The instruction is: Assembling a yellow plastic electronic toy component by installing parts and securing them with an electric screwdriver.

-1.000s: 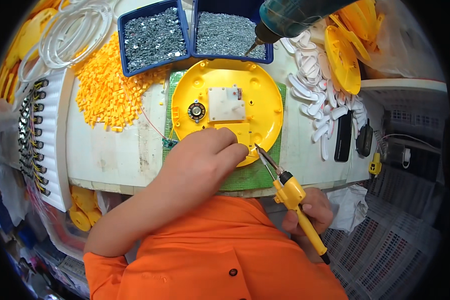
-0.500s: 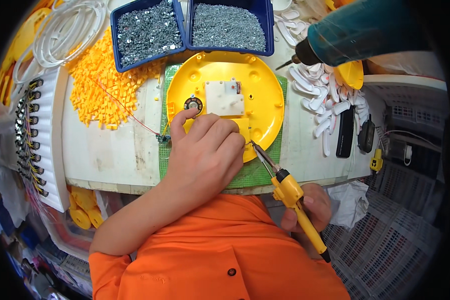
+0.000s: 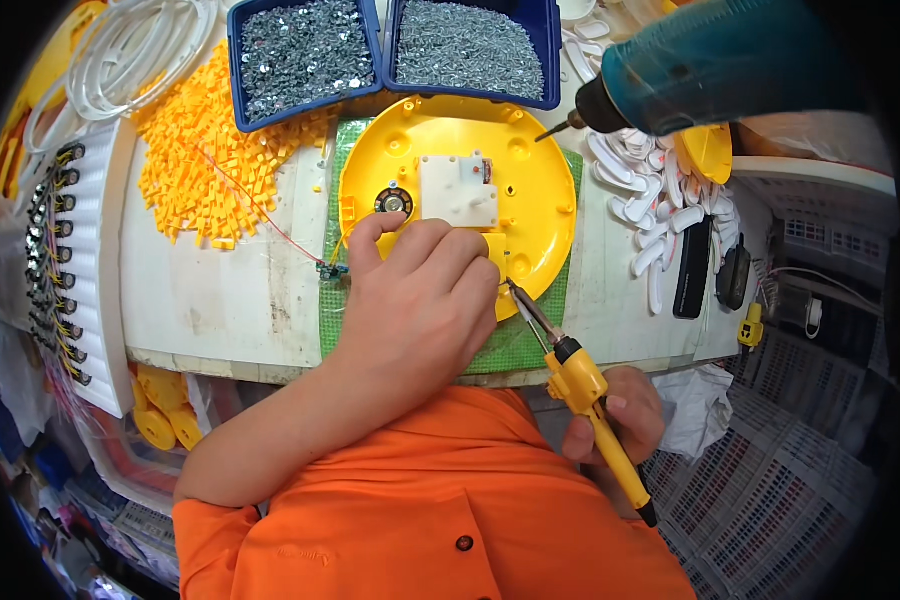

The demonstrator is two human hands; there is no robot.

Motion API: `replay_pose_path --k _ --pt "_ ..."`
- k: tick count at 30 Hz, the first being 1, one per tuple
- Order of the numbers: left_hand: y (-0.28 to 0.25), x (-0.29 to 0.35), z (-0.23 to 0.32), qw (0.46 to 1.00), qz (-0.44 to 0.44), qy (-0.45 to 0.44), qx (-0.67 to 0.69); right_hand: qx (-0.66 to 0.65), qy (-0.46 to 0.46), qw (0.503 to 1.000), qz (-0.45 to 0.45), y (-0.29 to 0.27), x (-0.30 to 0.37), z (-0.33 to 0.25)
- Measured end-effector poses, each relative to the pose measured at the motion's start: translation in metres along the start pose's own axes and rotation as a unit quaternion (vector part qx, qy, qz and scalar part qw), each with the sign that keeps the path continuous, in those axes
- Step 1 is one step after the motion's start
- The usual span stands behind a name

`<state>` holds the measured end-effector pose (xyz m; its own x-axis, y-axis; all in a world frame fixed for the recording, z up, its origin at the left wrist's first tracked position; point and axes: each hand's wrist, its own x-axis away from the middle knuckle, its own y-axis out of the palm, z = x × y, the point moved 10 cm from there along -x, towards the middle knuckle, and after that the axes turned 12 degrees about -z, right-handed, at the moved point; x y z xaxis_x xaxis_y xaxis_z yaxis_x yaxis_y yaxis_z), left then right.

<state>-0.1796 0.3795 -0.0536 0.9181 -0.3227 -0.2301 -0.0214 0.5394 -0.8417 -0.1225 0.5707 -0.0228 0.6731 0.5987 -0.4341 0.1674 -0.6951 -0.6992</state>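
Observation:
A round yellow plastic housing [image 3: 545, 215] lies on a green mat [image 3: 335, 325], holding a white box-shaped module [image 3: 458, 190] and a small round speaker [image 3: 393, 202]. My left hand [image 3: 415, 290] rests over the housing's near-left part with its fingers curled; whatever the fingertips pinch is hidden beneath them. From below right, my right hand [image 3: 625, 415] grips a yellow soldering iron [image 3: 578, 382]. Its tip reaches the housing's near edge, close to my left fingers. A small green circuit board [image 3: 330, 270] with a red wire sits left of my left hand.
Two blue bins of metal screws [image 3: 470, 50] stand behind the housing, beside a heap of small yellow parts [image 3: 200, 160]. A teal power screwdriver [image 3: 710, 65] juts in at upper right, above white plastic pieces [image 3: 650, 200]. Speakers line a white foam tray [image 3: 105, 270] at left.
The view has shifted slightly, and the power screwdriver's bit now appears farther left, nearer the housing. Both hands and the soldering iron keep their places relative to the housing.

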Motion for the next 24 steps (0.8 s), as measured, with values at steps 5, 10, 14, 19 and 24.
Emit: replay_pose_path --k 5,10,14,19,24 --pt "0.003 -0.003 0.001 1.0 -0.02 -0.012 -0.017 -0.03 0.002 1.0 -0.01 0.002 0.0 0.003" --pt "-0.001 -0.006 0.002 1.0 -0.022 -0.017 -0.009 -0.029 -0.014 0.999 0.036 -0.011 0.013 0.007" --pt "0.0 -0.005 0.002 1.0 -0.017 -0.014 -0.015 -0.031 0.07 0.992 0.1 -0.02 0.01 0.023" --pt "0.002 -0.006 0.002 0.999 -0.028 -0.014 -0.018 -0.108 0.105 0.978 0.147 -0.015 0.011 0.037" --pt "0.0 -0.005 0.001 0.999 -0.028 -0.018 -0.016 -0.114 0.106 0.985 0.078 -0.012 0.014 0.031"
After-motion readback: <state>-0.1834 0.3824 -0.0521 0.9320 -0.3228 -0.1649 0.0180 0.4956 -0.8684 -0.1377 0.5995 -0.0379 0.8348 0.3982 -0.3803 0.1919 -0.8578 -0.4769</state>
